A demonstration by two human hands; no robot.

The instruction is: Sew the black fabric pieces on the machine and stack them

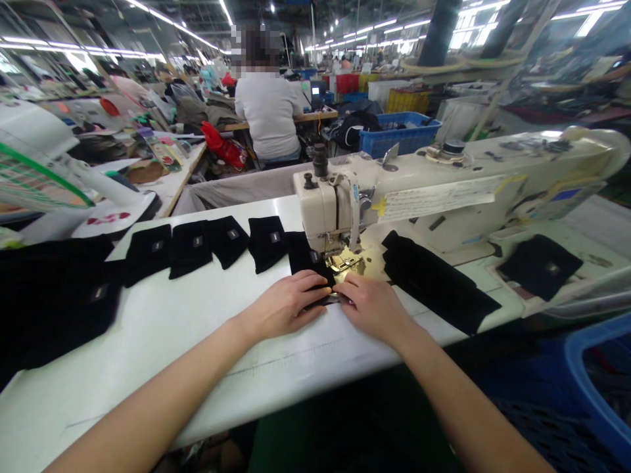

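Note:
A black fabric piece (pixel 299 252) with a small light label lies under the presser foot (pixel 345 261) of the sewing machine (pixel 325 203). My left hand (pixel 288 303) rests on its near part, fingers stretched forward and lying on the cloth. Close beside it, my right hand (pixel 372 305) has its fingers curled at the fabric's near edge, just in front of the needle plate. The fingertips of both hands almost meet there. Exactly how the right fingers grip the cloth is partly hidden.
Several labelled black pieces (pixel 190 248) lie in a row at left, beside a larger black pile (pixel 44 295). Right of the needle is a folded black cloth (pixel 438 282); another labelled piece (pixel 541 266) lies farther right. A blue basket (pixel 574 368) stands at lower right. A person (pixel 269 112) sits ahead.

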